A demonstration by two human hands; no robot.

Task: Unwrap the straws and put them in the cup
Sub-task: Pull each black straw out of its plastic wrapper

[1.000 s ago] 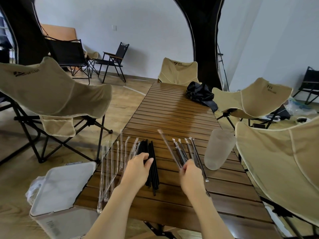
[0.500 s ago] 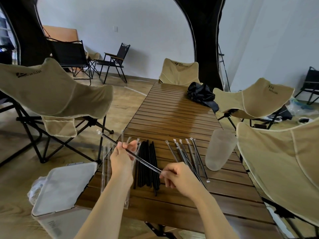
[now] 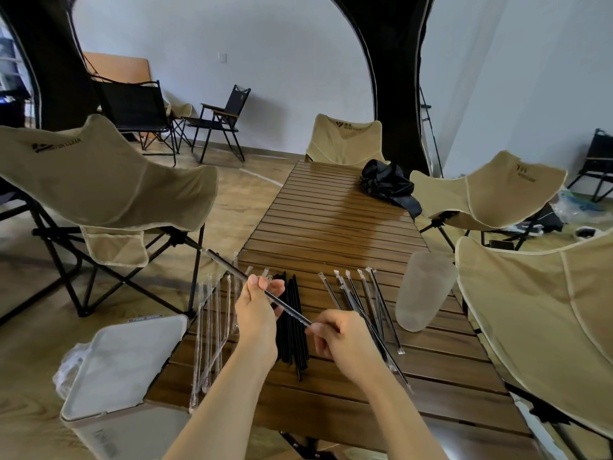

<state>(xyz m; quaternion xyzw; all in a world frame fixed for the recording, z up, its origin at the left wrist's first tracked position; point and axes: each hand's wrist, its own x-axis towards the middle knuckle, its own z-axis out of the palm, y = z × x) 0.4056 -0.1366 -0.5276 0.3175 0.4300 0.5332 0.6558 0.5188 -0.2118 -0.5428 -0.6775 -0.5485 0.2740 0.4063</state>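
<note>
- The frosted cup (image 3: 423, 290) is standing on the slatted wooden table (image 3: 331, 227), close to its right edge, and nothing is showing inside it.
- Left of the cup and raised above the table, one wrapped straw (image 3: 292, 309) is slanting from low on the cup's side up and away to the left.
- The person's left grip (image 3: 257, 313) is closing round the middle of that straw, with thumb and curled fingers pinching it.
- The right grip (image 3: 345, 340), the nearer of the two to the cup, is pinching the straw's lower end between curled fingertips.
- Just beside the cup, on its left, a fan of wrapped straws (image 3: 365, 303) is lying flat on the table, and the right grip is partly hiding them.
- Further left of the cup, a bundle of bare black straws (image 3: 295, 353) is lying on the table beneath the two grips.
- Further left again, clear wrappers (image 3: 212, 336) that look empty are lying in a row at the table's left edge.
- Well to the left of the cup, a bin with a white lid (image 3: 122, 363) is standing on the floor against the table corner.
- Beyond the cup, towards the table's far end, a crumpled black bag (image 3: 388, 184) is resting on the slats.
- A beige folding chair (image 3: 537, 313) is standing just to the right of the cup.
</note>
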